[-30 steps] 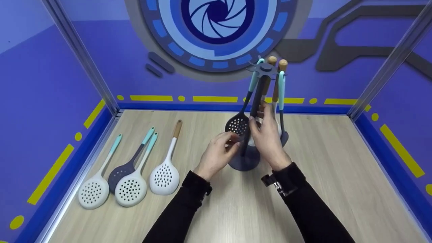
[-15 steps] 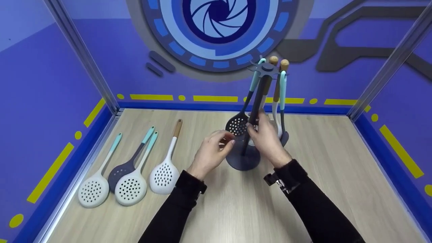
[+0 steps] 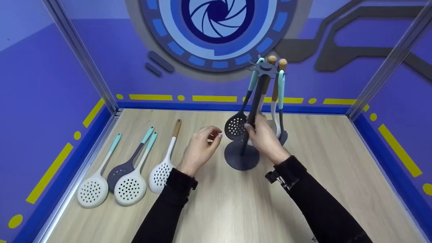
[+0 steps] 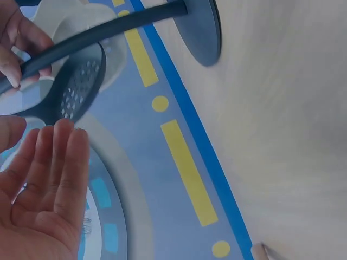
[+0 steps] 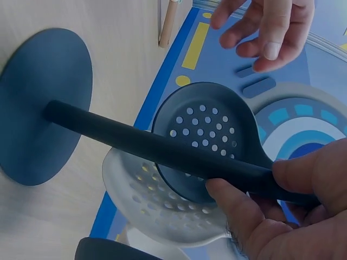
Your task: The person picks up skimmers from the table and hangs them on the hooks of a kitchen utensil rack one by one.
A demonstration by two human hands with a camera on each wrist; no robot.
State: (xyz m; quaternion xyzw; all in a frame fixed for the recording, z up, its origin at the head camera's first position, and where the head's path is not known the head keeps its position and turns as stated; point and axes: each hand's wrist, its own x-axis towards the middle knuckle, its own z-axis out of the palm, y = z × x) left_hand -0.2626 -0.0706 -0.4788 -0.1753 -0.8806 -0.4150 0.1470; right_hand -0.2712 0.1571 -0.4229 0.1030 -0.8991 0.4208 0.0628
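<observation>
A dark utensil stand [image 3: 257, 98] with a round base stands upright right of the table's middle. My right hand [image 3: 265, 136] grips its pole, thumb and fingers curled round it as the right wrist view shows. A black skimmer [image 5: 244, 124] with a mint handle hangs on the stand's hooked top. Behind the pole hangs a pale perforated utensil [image 5: 141, 216]. Another mint-handled dark utensil [image 3: 281, 89] and two wooden-handled ones hang at the back and right; their heads are partly hidden. My left hand [image 3: 200, 148], fingers loosely bent and holding nothing, is apart from the stand, left of the skimmer.
On the left of the table [image 3: 216, 209] lie a pale skimmer [image 3: 92, 192], a dark slotted utensil [image 3: 118, 172], a second pale skimmer [image 3: 130, 192] and a white wooden-handled one [image 3: 160, 173]. My left sleeve partly covers the last. Blue panels wall the table at the back and sides.
My left hand has drawn away from the stand to the left. The right hand has slid a little lower on the pole. The hanging utensils stay in place.
</observation>
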